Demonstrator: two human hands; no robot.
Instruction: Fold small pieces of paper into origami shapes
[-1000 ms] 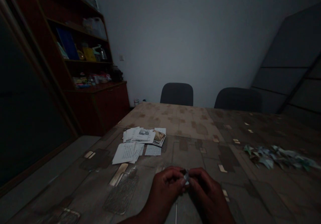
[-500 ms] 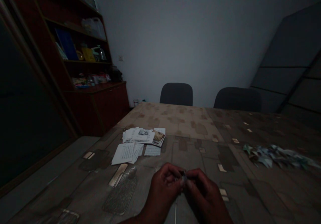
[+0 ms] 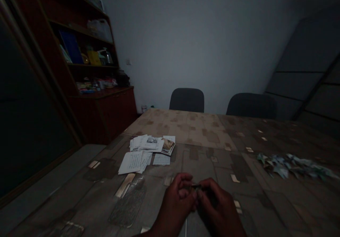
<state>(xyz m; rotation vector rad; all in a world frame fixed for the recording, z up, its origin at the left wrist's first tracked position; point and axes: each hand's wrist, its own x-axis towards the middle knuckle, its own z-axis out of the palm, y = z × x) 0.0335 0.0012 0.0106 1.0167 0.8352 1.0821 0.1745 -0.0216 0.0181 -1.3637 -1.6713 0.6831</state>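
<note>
Close to the table's near edge, my left hand [image 3: 178, 198] and my right hand [image 3: 217, 200] meet with fingertips pinched together. Between them is a small folded piece of paper [image 3: 196, 186], dark with a greenish tint and mostly covered by the fingers. Both hands are closed on it. Beyond my left hand lies a loose stack of printed paper cards [image 3: 148, 144], some with pictures, with more text cards [image 3: 131, 162] spread in front. Off to the right is a heap of small folded paper shapes [image 3: 288, 165], pale and greenish, with pointed ends.
A patterned cloth covers the table [image 3: 186, 123]. Two grey chairs, one at the middle [image 3: 186, 99] and one farther right [image 3: 251, 105], stand behind it by the wall. At the left is a dark red shelf cabinet [image 3: 114, 104] full of household things. The room is dim.
My fingers have shifted slightly around the folded paper, which has turned between them; the left fingers have lifted and curled a little differently. The cards and heap have not moved.
</note>
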